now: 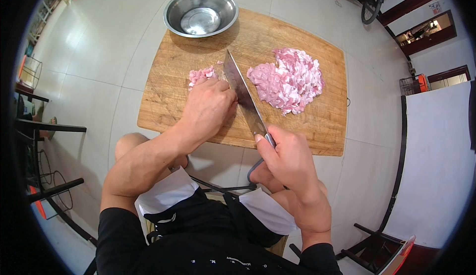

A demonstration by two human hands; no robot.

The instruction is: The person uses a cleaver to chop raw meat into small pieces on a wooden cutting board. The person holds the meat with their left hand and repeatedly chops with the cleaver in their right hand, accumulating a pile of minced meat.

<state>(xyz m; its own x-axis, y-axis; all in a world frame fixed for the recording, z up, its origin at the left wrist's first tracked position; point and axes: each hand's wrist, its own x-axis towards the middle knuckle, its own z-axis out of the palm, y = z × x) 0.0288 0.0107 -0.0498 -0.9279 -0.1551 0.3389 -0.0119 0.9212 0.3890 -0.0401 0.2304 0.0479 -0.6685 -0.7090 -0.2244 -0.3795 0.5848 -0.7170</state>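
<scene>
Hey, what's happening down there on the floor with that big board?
A person is cutting raw pink meat on a large wooden cutting board that lies on the pale tiled floor. The right hand grips the handle of a broad steel cleaver, its blade down on the board. The left hand presses on a small uncut piece of meat beside the blade. A heap of chopped pink meat lies right of the blade. An empty round steel bowl rests on the board's far corner.
</scene>
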